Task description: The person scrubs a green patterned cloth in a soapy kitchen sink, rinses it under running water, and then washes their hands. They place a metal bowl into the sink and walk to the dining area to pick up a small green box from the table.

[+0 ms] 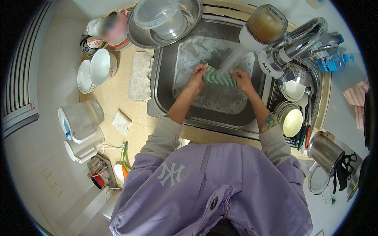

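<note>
A green-and-white striped cloth [220, 77] is stretched between my two hands over the sink basin [203, 115]. My left hand [198, 79] grips its left end, and my right hand [241, 79] pinches the right end. Water sprays down onto the cloth from a filter unit [253, 37] fitted to the chrome faucet [307, 38]. Cloudy, soapy water with foam lies in the basin beneath. Part of the cloth's upper edge is blurred by the spray.
A steel basin [135, 38] holding a clear plastic tub [171, 26] overhangs the sink's back left corner. White bowls [100, 65] and a folded grey cloth [141, 76] lie left. To the right, a dish rack [273, 94] holds bowls and utensils. Plastic bottles [329, 63] stand behind it.
</note>
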`<state>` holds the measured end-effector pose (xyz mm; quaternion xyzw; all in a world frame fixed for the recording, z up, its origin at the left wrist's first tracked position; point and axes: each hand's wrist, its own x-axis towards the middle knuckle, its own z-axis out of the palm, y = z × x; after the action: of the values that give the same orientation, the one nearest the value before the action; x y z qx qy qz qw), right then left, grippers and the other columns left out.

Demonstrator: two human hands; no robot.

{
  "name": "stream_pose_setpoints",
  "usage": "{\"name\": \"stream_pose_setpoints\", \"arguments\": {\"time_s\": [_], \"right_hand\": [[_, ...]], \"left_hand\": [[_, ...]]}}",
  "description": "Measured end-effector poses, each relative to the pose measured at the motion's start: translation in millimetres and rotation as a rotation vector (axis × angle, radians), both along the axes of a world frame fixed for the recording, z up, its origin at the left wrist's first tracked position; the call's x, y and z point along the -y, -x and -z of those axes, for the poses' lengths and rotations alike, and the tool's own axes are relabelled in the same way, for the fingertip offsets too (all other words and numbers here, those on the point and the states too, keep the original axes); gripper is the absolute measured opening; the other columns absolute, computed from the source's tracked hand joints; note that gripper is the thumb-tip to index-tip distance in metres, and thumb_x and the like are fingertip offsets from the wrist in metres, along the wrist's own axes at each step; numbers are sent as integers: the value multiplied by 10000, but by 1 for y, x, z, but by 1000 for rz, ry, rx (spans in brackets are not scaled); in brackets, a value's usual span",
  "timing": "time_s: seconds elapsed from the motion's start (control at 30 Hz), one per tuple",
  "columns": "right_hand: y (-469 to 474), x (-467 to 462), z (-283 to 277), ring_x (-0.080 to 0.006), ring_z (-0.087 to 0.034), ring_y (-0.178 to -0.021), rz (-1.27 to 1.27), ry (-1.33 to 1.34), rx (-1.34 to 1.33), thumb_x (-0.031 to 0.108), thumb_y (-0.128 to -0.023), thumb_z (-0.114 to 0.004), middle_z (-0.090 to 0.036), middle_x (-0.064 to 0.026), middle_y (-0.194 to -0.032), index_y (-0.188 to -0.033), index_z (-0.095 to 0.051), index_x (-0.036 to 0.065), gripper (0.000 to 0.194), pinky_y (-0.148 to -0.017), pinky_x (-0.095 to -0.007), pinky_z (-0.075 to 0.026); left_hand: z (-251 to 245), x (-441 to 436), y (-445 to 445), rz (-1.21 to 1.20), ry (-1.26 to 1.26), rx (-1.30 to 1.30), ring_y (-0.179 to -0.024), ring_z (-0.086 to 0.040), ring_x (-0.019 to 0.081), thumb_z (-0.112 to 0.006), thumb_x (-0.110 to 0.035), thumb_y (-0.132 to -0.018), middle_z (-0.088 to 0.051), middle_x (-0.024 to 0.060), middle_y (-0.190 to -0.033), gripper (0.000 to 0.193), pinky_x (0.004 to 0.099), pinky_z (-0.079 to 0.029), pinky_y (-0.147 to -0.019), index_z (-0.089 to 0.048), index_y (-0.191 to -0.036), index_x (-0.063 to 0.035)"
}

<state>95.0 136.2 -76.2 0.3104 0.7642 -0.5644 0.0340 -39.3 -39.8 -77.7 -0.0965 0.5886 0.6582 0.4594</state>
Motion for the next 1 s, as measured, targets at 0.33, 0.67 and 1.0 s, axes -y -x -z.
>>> {"name": "stream_pose_setpoints", "arguments": {"time_s": [0.33, 0.67, 1.0], "right_hand": [[36, 76, -68, -263, -612, -766, 28, 100, -61, 326, -881, -471, -629, -138, -771, -988, -577, -23, 380, -750, -367, -441], [38, 49, -10, -211, -586, -597, -303, -1306, -48, 158, -707, -579, -561, -57, -596, -816, -596, 111, 120, -492, -376, -452], [20, -1, -12, -196, -513, -886, 327, 312, -223, 171, -822, -615, -534, -52, -973, -992, -510, 79, 220, -801, -343, -403]], "left_hand": [[46, -26, -35, 107, -245, 317, -1093, -449, 227, -409, -578, -852, -443, 106, -1222, 602, 430, -377, -890, -445, -1217, -100], [-13, -39, -34, 79, 33, 262, -1010, -518, 213, -428, -401, -904, -464, 98, -1225, 431, 383, -444, -819, -405, -1248, -141], [-53, 8, 5, 423, 120, -232, -808, -541, 122, -517, -281, -894, -496, 67, -1107, 364, 223, -425, -528, -416, -1240, -232]]}}
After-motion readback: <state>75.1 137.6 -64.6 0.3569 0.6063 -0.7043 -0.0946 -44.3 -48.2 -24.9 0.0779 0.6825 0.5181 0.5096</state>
